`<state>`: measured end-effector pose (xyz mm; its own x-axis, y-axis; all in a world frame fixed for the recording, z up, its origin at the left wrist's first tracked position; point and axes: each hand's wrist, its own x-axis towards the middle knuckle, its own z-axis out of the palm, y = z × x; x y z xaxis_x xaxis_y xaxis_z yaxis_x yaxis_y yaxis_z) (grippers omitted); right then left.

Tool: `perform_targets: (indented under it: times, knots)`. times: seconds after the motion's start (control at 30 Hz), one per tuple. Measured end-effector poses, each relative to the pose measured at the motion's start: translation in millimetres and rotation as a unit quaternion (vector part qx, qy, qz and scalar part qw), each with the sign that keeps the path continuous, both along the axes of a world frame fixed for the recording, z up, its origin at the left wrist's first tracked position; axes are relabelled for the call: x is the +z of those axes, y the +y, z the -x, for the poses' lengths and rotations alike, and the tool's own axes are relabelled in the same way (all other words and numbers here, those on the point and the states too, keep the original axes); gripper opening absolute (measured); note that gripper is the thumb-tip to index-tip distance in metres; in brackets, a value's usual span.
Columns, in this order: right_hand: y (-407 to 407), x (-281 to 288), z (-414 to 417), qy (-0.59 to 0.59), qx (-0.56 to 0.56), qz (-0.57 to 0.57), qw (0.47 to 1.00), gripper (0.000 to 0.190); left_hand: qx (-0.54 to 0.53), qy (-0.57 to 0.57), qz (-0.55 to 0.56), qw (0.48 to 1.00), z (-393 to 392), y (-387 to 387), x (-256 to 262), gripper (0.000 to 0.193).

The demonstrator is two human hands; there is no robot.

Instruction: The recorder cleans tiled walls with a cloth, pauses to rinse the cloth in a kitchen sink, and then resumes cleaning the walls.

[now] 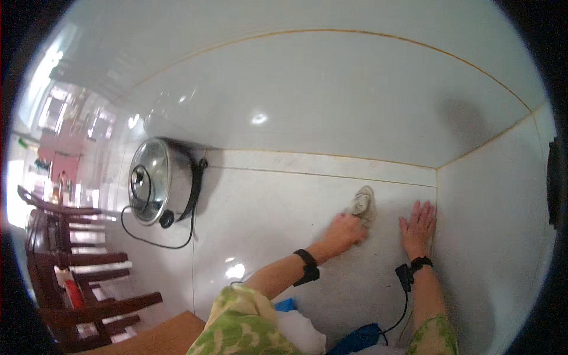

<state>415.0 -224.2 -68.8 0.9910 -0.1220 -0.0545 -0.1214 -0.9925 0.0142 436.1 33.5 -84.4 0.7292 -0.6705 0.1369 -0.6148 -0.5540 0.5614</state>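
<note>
My left hand is closed around one end of a crumpled beige cloth, which lies on the white tiled surface. My right hand rests palm down on the same surface, fingers spread, close to the corner by the right wall; it holds nothing. Each wrist wears a black band with a small dark device, and a cable hangs from the right one. The part of the cloth under my left fingers is hidden.
A metal electric pot with a glass lid and black cord stands at left. Tiled walls rise behind and at right. Dark wooden chairs and a brown wooden edge are at lower left.
</note>
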Motion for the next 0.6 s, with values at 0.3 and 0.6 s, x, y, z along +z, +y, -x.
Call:
perform_targets:
  times: [0.3, 0.6]
  knots:
    - [0.1, 2.6, 3.1, 0.018, -0.048, -0.072, 0.996, 0.071, 0.366, -0.423, 0.355, 0.749, -139.3, 25.1, 196.4, 0.052]
    - [0.9, 21.5, -4.1, 0.111, -0.060, -0.116, 0.985, 0.073, 0.258, -0.293, -0.064, 0.919, -127.2, 5.7, 75.0, 0.030]
